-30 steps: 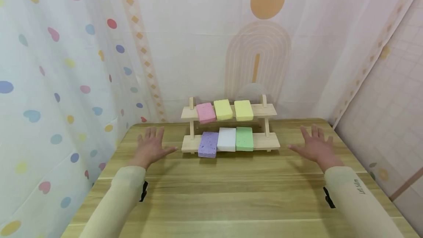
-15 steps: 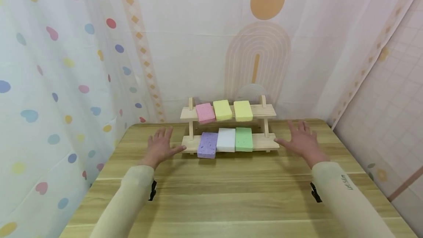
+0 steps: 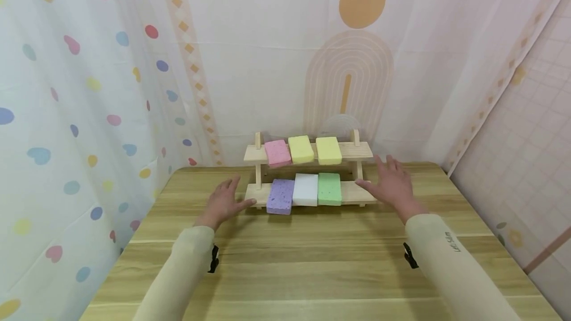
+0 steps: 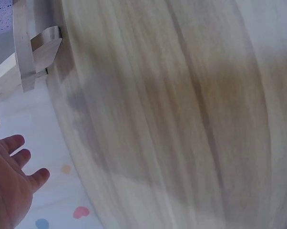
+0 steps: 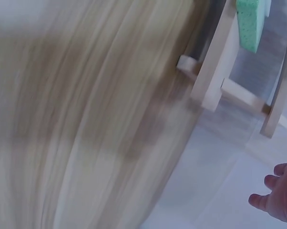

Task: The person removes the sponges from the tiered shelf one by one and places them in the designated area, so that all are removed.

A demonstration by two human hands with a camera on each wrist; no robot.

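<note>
Your left hand (image 3: 224,203) and right hand (image 3: 392,186), spread, empty, flanking the wooden rack (image 3: 356,150), broad table (image 3: 312,261) before its front edge

Dim, slightly blurred wrist views.

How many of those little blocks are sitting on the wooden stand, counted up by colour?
Yellow blocks: 2
Pink block: 1
Purple block: 1
White block: 1
Green block: 1
Total: 6 blocks on the wooden stand
</note>
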